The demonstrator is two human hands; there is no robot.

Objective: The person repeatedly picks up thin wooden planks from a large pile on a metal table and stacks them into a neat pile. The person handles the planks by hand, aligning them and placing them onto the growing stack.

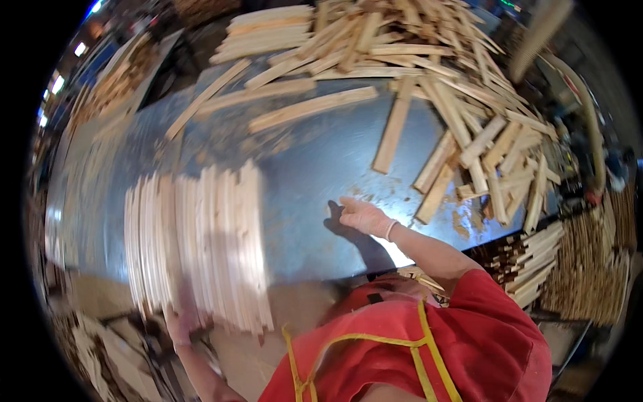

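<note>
A row of pale wooden strips (pixel 221 231) lies side by side at the left, their near ends reaching past the table's front edge. My left hand (pixel 179 326) is at those near ends, touching or right beside them; motion blur and the wood hide its fingers. Over the bare metal of the table (pixel 301 174) is my right hand (pixel 365 216), in a light glove, with its fingers reaching leftward and apart from any wood. Nothing shows in it, and its dark shadow falls on the metal just beside it.
A loose heap of wooden strips (pixel 462 127) covers the table's far and right side. Single strips (pixel 313 108) lie near the far edge, before a neat stack (pixel 264 30). More stacked wood (pixel 579 268) stands low at the right. A hose (pixel 586 114) hangs at the far right.
</note>
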